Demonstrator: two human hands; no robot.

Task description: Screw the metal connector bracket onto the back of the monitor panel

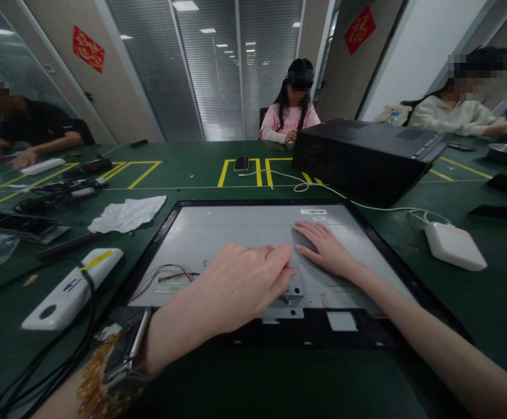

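A flat screen panel (253, 224) with a grey metal back and a black frame lies in front of me. My left hand (249, 285), with a watch (134, 343) and a beaded bracelet (99, 378) at its wrist, is closed in a pinch over the panel's lower middle. Whatever its fingertips hold, if anything, is hidden. Just below them a small metal bracket (295, 305) shows. My right hand (323, 250) lies flat on the panel's right half, fingers stretched out. Thin wires (166, 267) run across the metal left of my left hand.
A large black box-shaped case (362, 157) stands behind the panel. To the right sits a white adapter (454, 244) with its cable. On the left are a white power strip (72, 288), black cables (81, 349) and a crumpled tissue (127, 214). Several people sit around the table.
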